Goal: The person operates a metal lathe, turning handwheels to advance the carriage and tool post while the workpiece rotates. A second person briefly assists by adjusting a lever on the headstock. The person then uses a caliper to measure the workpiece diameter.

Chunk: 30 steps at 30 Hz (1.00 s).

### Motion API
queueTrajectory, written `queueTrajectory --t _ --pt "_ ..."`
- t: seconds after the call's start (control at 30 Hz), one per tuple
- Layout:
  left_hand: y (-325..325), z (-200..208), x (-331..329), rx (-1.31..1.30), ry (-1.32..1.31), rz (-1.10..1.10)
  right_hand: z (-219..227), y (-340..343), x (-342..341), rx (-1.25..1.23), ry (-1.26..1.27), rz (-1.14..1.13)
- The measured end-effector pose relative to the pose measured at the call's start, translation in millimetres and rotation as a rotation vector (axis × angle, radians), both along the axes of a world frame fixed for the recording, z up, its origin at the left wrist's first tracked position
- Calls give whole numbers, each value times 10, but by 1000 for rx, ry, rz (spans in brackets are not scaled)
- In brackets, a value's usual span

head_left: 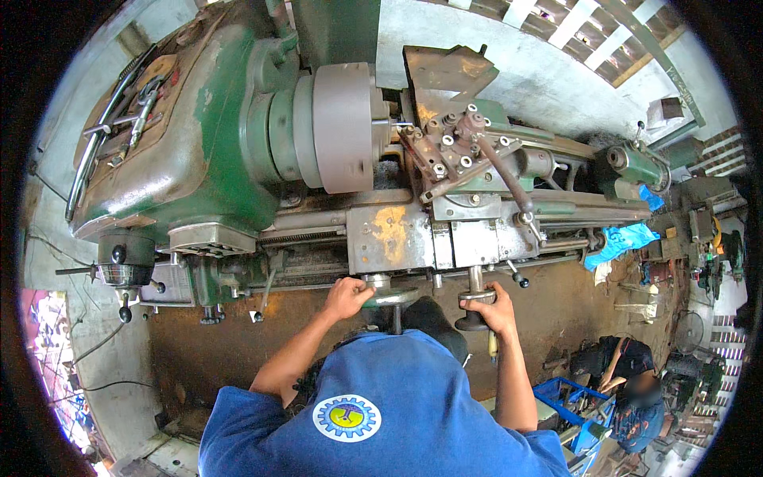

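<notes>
A large green metal lathe fills the upper half of the head view. My left hand [348, 299] is closed on the left rim of the carriage handwheel [397, 298]. My right hand [501, 308] wraps round the right side of the round cross-slide handwheel [474, 323], below its shaft. Above my hands sits the lathe carriage [389, 238], with worn yellow patches. A tool post [461, 147] with several bolts and a long lever [505, 175] stands on it. Left of that is the big grey chuck [343, 127]. A thin bright rod [383, 122] shows between chuck and tool post.
Tools lie on a wooden board [151, 107] atop the headstock [187, 119]. The tailstock [636, 168] stands at the right end of the bed, above a blue plastic sheet [624, 242]. A co-worker [636, 409] bends near a blue metal frame [584, 409] at lower right.
</notes>
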<state>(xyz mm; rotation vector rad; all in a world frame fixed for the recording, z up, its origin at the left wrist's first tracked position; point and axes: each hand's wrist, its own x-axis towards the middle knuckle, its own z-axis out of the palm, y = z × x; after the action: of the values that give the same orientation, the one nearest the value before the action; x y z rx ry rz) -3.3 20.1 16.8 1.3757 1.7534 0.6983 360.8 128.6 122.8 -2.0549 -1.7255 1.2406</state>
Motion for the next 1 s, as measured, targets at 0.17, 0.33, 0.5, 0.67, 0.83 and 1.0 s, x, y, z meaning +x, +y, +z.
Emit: queueTrajectory --t 0.17,0.33,0.5,0.67,0.83,1.0 --pt "23 71 11 -75 2 -2 1 1 26 -28 62 -22" --pt "5 84 7 -35 -37 20 -19 32 33 -85 56 -16" --pt "1 29 12 -32 -20 27 -27 20 33 -48 90 -7" --pt "-10 31 13 -8 -56 40 -67 6 54 -25 93 -13" --pt "-6 51 -4 12 -55 41 -113 19 56 -36 58 -17" --pt "-8 2 -29 53 -75 10 -64 27 64 -54 28 11"
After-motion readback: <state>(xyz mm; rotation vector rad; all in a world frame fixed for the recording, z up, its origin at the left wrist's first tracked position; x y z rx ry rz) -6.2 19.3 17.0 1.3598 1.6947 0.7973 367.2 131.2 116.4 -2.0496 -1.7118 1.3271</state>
